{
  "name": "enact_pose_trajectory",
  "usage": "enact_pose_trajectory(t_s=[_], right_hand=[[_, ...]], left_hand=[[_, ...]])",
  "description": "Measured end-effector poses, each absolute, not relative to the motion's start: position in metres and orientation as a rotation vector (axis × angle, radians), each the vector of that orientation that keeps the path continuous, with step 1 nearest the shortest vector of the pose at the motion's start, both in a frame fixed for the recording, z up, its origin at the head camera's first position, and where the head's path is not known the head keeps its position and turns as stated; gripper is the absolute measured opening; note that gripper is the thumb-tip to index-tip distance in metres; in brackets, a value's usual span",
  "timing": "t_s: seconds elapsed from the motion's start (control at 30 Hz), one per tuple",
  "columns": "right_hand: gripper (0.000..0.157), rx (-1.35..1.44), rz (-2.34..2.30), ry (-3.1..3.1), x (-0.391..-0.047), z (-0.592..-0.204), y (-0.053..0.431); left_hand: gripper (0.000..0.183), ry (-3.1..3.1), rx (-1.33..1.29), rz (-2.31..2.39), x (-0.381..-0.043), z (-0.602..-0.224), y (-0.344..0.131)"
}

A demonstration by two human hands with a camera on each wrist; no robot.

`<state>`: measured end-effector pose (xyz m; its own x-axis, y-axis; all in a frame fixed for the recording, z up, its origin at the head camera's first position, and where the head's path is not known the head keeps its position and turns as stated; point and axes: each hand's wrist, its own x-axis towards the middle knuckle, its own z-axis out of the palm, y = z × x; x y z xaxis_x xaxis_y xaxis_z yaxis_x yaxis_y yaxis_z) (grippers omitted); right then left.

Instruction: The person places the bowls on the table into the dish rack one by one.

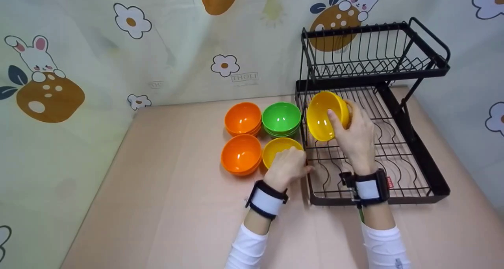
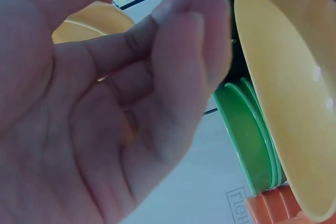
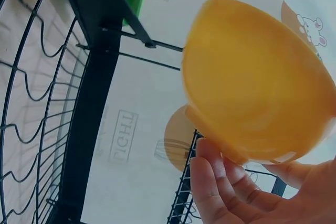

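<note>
My right hand [image 1: 356, 137] grips a yellow bowl [image 1: 325, 115] by its side, thumb at the rim. The bowl is tilted, its opening facing left, over the lower tier of the black dish rack [image 1: 421, 200]. Its smooth outside fills much of the right wrist view, with the fingers [image 3: 247, 190] at its base. My left hand [image 1: 286, 164] is beside the rack's left edge, overlapping another yellow bowl [image 1: 277, 147] on the table. The left wrist view shows its fingers [image 2: 178, 66] loosely bent with nothing in them, and that yellow bowl [image 2: 294, 87] beside them.
Left of the rack stand a green bowl stack [image 1: 281, 117] and two orange bowl stacks, one at the back [image 1: 243, 119] and one in front [image 1: 241, 154]. The rack's upper tier [image 1: 370, 74] overhangs the back of the lower one. A patterned cloth [image 1: 173, 56] hangs behind.
</note>
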<state>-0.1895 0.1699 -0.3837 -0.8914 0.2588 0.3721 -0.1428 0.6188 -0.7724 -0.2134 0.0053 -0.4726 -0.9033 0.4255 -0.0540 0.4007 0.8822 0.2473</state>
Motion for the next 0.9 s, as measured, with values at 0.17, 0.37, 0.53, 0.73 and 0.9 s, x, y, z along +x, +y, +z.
enact_pose_trajectory(t_s=[0.17, 0.37, 0.53, 0.73, 0.9], right_hand=[[0.06, -0.124, 1.192, -2.335, -0.191, -0.384, 0.172], [0.06, -0.145, 1.159, -2.281, -0.193, -0.388, 0.173], [0.061, -0.161, 1.132, -2.26, -0.196, -0.393, 0.172], [0.061, -0.134, 1.112, -2.23, -0.2, -0.4, 0.172], [0.063, -0.101, 1.11, -2.213, -0.205, -0.406, 0.172]], left_hand=[[0.034, 2.858, 0.614, 0.346, -0.192, -0.435, 0.006], [0.031, 2.782, 0.599, 0.363, -0.171, -0.4, 0.006], [0.034, 2.769, 0.625, 0.366, -0.17, -0.398, 0.006], [0.034, 2.75, 0.618, 0.38, -0.169, -0.399, 0.005], [0.034, 2.734, 0.599, 0.379, -0.17, -0.399, 0.006]])
